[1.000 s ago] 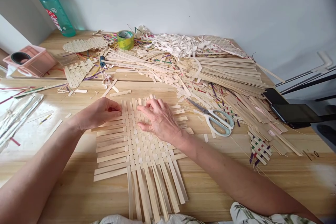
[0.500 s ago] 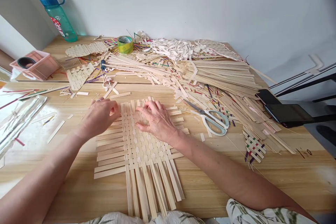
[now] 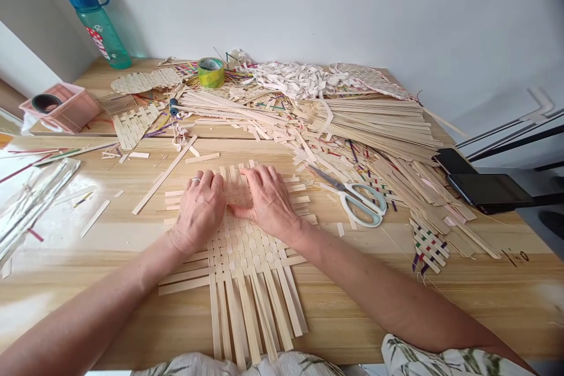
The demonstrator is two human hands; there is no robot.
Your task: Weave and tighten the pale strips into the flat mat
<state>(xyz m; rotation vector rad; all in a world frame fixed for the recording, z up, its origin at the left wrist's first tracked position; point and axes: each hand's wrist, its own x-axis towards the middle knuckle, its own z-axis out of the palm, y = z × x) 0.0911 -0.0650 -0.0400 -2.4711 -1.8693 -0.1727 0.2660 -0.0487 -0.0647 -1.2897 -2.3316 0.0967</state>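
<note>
A mat of pale flat strips (image 3: 247, 247) lies woven on the table, its loose ends spreading left, right and toward me. Curled over the mat's upper left part is my left hand (image 3: 200, 205), fingers closed and their tips hidden. My right hand (image 3: 267, 197) rests on the upper right part, thumb and index finger apart and pointing left, nothing seen between them. One loose strip (image 3: 163, 179) lies slanted on the table, left of the mat and beyond my left hand.
Scissors (image 3: 363, 202) lie right of the mat, near a small woven piece (image 3: 429, 247). Behind are strip bundles (image 3: 379, 123), a tape roll (image 3: 211, 73) and white scraps (image 3: 295, 79). A bottle (image 3: 103, 29) and pink basket (image 3: 70, 108) stand left; phones (image 3: 491, 189) sit right.
My left hand has moved right onto the mat and its fingers have closed. The long slanted strip now shows left of it. My right hand has stayed nearly in place.
</note>
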